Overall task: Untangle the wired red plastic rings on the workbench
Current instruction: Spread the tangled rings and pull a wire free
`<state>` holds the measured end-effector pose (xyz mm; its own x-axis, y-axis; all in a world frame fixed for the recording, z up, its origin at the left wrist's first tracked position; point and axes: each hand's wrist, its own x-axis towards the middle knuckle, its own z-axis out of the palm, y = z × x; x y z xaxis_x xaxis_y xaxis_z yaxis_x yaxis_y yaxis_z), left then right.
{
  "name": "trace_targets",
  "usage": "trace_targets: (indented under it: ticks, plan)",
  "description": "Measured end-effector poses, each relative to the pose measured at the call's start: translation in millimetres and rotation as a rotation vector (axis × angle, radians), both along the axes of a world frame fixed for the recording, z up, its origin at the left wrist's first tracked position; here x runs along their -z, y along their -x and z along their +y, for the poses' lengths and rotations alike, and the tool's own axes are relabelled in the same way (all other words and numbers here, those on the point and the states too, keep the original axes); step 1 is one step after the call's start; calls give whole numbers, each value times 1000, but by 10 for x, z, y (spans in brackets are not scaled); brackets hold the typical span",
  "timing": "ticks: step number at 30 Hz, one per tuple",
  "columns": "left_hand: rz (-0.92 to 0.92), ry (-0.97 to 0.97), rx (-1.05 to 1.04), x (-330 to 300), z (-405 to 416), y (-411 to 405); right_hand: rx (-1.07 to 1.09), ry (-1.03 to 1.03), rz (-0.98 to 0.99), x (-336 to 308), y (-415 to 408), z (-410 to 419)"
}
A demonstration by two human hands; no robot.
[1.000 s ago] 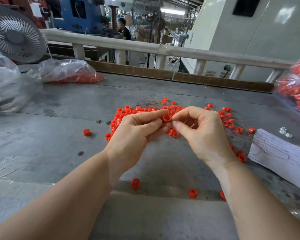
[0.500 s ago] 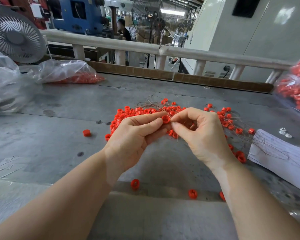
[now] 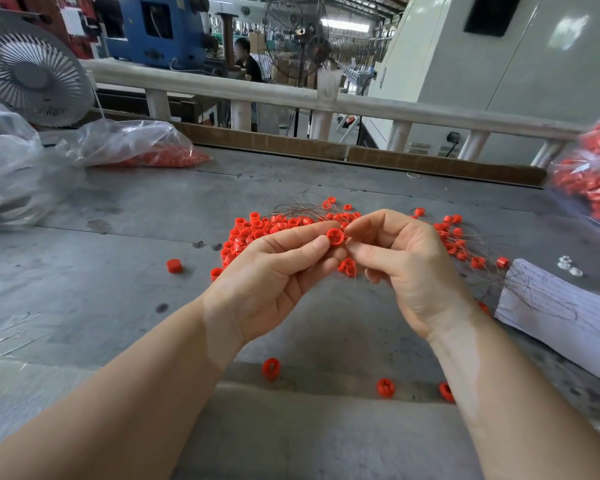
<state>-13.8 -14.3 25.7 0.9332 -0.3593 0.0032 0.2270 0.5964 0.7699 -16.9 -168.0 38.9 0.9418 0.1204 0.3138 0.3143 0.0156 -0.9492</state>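
Both hands are raised above the grey bench (image 3: 125, 209), meeting at one red ring (image 3: 334, 236). The left hand (image 3: 274, 275) pinches this ring between thumb and forefinger, its open end facing the camera, the other fingers curled beneath. The right hand (image 3: 409, 268) comes in from the other side, its thumb and forefinger tips closed together just beside the ring, touching or nearly touching its right edge; whether a wire lies between those fingertips is too fine to tell.

Directly behind and below the hands lies the tangle of wired red rings (image 3: 257, 230), a dense heap to the left of the held ring with thin brown wires (image 3: 302, 206) arching over its far side. A looser scatter of rings (image 3: 461, 244) on wires trails off to the right, behind the right hand, toward a white sheet of paper (image 3: 561, 313) at the bench's right edge; some wire ends lie across that sheet.

Single rings sit apart from the heap: one (image 3: 174, 265) to the left, and three near the front edge, one (image 3: 271, 368) between the forearms, one (image 3: 385, 387) farther right, one (image 3: 445, 391) partly behind the right forearm.

A clear bag of red parts (image 3: 142, 147) rests at the far left, and another bag of red parts (image 3: 593, 181) at the far right. A grey fan (image 3: 32, 71) stands behind the left corner.
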Motion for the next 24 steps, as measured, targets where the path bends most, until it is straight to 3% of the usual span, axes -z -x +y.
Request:
trace_targets:
  ticks: [12,24]
  plan:
    - [31,34,19,-15,-20,14,7,-38,99,9,-18,-17]
    - [62,32,-21,-13,-17,4,60,98,53,21,-28,-24]
